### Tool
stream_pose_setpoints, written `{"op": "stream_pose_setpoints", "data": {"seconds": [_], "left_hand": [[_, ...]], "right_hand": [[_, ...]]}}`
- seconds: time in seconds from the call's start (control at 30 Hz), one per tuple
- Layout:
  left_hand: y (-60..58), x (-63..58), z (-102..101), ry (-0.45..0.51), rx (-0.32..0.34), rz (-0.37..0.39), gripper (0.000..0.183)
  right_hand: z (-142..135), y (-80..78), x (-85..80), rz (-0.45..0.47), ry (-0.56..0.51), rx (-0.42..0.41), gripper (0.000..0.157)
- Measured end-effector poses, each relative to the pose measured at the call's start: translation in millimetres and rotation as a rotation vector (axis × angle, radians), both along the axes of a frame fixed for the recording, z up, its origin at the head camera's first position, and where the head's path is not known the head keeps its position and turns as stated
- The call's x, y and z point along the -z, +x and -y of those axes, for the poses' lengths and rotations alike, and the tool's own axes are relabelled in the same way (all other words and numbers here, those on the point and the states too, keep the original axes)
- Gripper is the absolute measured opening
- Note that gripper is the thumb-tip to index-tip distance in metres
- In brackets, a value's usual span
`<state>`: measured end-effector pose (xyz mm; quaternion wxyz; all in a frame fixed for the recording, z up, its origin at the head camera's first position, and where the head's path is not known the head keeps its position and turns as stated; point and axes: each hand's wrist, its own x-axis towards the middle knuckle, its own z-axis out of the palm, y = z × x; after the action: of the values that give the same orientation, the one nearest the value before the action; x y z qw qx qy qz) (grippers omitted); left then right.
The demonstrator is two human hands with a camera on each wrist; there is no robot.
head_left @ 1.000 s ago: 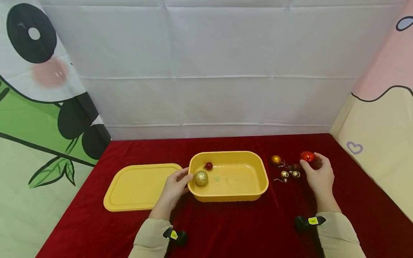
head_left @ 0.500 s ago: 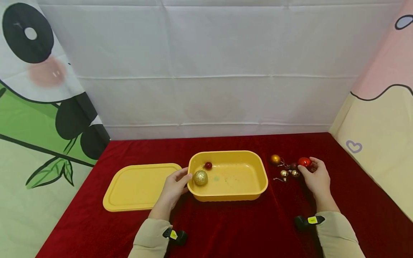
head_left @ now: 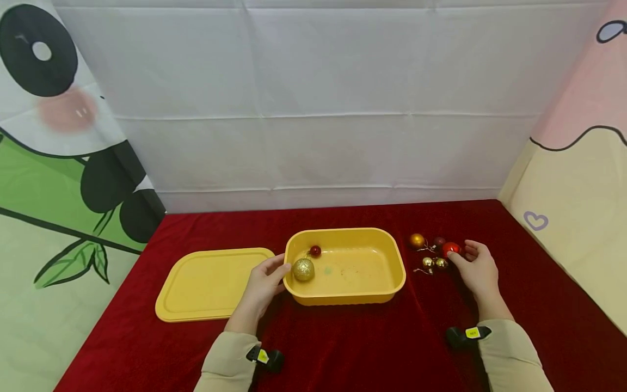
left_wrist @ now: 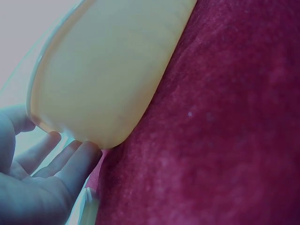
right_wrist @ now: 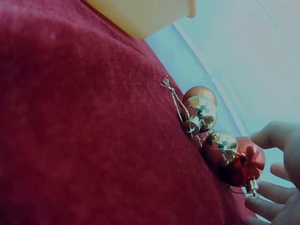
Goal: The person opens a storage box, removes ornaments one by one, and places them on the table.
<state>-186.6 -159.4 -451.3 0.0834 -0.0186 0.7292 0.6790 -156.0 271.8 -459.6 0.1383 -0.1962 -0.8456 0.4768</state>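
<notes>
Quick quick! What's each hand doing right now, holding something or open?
Left hand: holding the yellow box at one end.
Right hand: open, fingers spread by the shiny red ball; whether the thumb touches it, I can't tell.

Left fingers bent, right fingers parted

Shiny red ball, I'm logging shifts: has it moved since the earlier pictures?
Yes: the shiny red ball moved left, farther from the purple heart outline.
</notes>
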Motion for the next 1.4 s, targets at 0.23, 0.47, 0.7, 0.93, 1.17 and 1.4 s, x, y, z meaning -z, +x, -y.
{"op": "stream_pose_setpoints", "data": {"seconds": [0.23,0.47,0.7,0.93,1.17,1.4], "left_hand": [[-0.4,-0.1,1,-0.01,0.0,0.004,0.045],[-0.2,-1.8,1,-0.003,0.006,0.005,0.046],[0.3,-2.9,2,0.006,0.008,0.006,0.047],[-0.1,0.4,1,-0.013,-0.005,0.003,0.045],[-1.4,2.7,-1,-0.001,-0.009,-0.01,0.042],[-1.1,3.1,1,0.003,-0.013,0.0,0.044]], "right_hand": [[2,0.1,-2.4,-0.01,0.02,0.018,0.066],[4,-0.2,-9.0,-0.027,0.044,0.071,0.063],[9,-1.6,-14.0,-0.049,0.036,0.092,0.06],[15,-0.1,-18.7,-0.094,0.037,0.073,0.057],[31,4.0,-27.0,-0.12,0.027,0.004,0.058],[55,4.8,-38.2,-0.176,0.009,-0.094,0.054]]}}
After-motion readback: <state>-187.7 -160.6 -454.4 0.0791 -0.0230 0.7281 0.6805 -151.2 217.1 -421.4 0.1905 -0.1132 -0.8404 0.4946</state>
